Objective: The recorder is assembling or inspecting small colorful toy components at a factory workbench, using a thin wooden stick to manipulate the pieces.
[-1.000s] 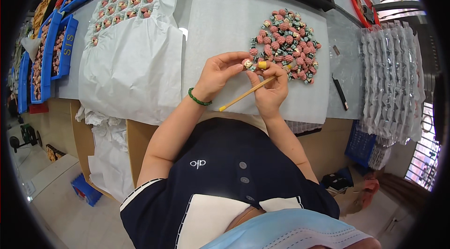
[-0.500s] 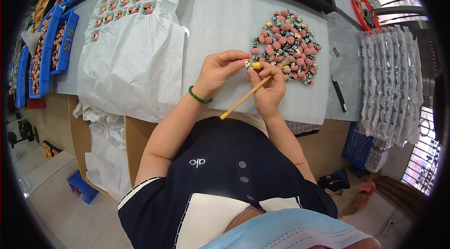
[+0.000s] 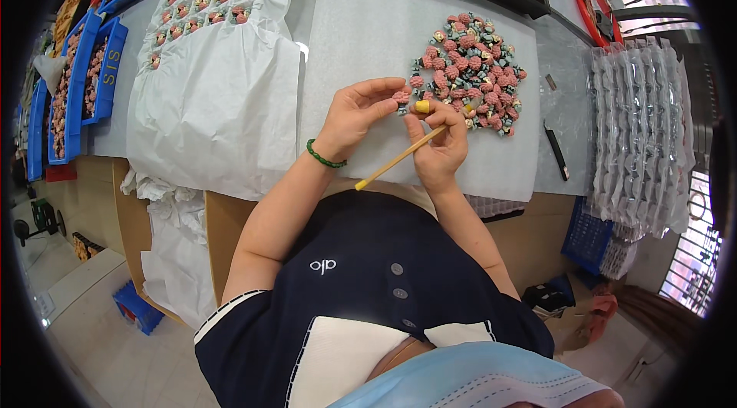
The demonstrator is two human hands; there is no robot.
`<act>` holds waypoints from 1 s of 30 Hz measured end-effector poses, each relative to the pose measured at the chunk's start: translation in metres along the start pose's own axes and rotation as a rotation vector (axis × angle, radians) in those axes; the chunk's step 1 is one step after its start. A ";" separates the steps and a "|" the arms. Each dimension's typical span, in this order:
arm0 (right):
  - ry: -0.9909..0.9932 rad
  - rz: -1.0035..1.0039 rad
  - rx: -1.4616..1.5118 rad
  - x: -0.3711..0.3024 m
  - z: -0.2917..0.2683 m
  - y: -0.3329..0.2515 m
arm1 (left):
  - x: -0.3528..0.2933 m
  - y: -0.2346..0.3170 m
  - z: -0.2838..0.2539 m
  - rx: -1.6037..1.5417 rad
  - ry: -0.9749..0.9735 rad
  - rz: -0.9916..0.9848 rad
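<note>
Left hand (image 3: pixel 349 120) pinches a small pink-and-grey figurine (image 3: pixel 401 98), pink toward twelve; right hand (image 3: pixel 443 153), near its four o'clock, grips a yellow-tipped wooden stick (image 3: pixel 395 160).

The left hand (image 3: pixel 355 110) pinches a pink-topped figurine (image 3: pixel 401 97). Just beside it, the right hand (image 3: pixel 442 153), a yellow cover (image 3: pixel 422 106) on one finger, holds a wooden stick (image 3: pixel 399 160) slantwise. Near them, a pile of figurines (image 3: pixel 477 74) lies on a white sheet (image 3: pixel 353 32) over the counter (image 3: pixel 572 105), with a black tool (image 3: pixel 556 153) to its right. More figurines (image 3: pixel 209 3) sit in rows, upper left.
</note>
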State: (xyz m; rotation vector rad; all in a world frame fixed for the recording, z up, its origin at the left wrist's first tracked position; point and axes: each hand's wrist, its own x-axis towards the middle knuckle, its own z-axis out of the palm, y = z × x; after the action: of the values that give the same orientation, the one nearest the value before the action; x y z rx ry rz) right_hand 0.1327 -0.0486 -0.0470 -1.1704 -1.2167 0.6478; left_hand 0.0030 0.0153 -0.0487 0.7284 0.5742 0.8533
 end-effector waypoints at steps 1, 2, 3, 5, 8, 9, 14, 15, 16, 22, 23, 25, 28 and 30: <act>0.015 0.010 0.010 0.000 -0.001 0.002 | 0.000 0.000 0.000 -0.026 -0.002 -0.012; 0.015 0.010 0.011 0.000 -0.001 0.001 | 0.001 0.000 0.000 -0.025 -0.002 -0.012; 0.030 0.035 0.075 0.000 0.000 -0.001 | 0.001 0.001 -0.001 -0.020 -0.023 -0.022; 0.044 0.060 0.140 0.002 0.001 -0.004 | 0.001 0.001 -0.001 -0.014 -0.043 -0.031; 0.051 0.070 0.157 0.004 0.002 -0.006 | 0.002 0.000 -0.001 -0.035 -0.077 -0.024; 0.051 0.064 0.163 0.004 0.002 -0.006 | 0.002 -0.001 -0.001 -0.051 -0.077 -0.018; 0.070 0.080 0.172 0.004 0.001 -0.008 | 0.001 0.001 -0.001 -0.041 -0.063 -0.022; 0.071 0.079 0.176 0.005 0.001 -0.010 | 0.001 0.000 -0.002 -0.050 -0.062 -0.021; 0.073 0.077 0.179 0.005 0.001 -0.011 | 0.001 0.000 -0.002 -0.060 -0.062 -0.019; -0.019 0.000 -0.070 0.008 -0.008 -0.017 | -0.004 0.008 0.001 -0.185 0.019 -0.083; -0.026 -0.029 -0.193 0.017 -0.005 -0.024 | -0.004 0.009 0.001 -0.186 0.017 -0.079; -0.080 -0.078 -0.396 0.040 -0.004 -0.038 | -0.006 0.013 0.000 -0.202 0.038 -0.087; -0.151 -0.189 -0.711 0.066 -0.001 -0.038 | -0.010 0.018 0.001 -0.248 0.068 -0.105; -0.272 -0.246 -1.118 0.074 0.005 -0.041 | -0.013 0.022 0.001 -0.273 0.071 -0.110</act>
State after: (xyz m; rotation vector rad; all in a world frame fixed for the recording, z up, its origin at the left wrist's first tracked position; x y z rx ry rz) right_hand 0.1413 0.0058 0.0179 -1.8118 -2.0190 -0.1424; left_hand -0.0136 0.0138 -0.0290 0.4161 0.5431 0.8380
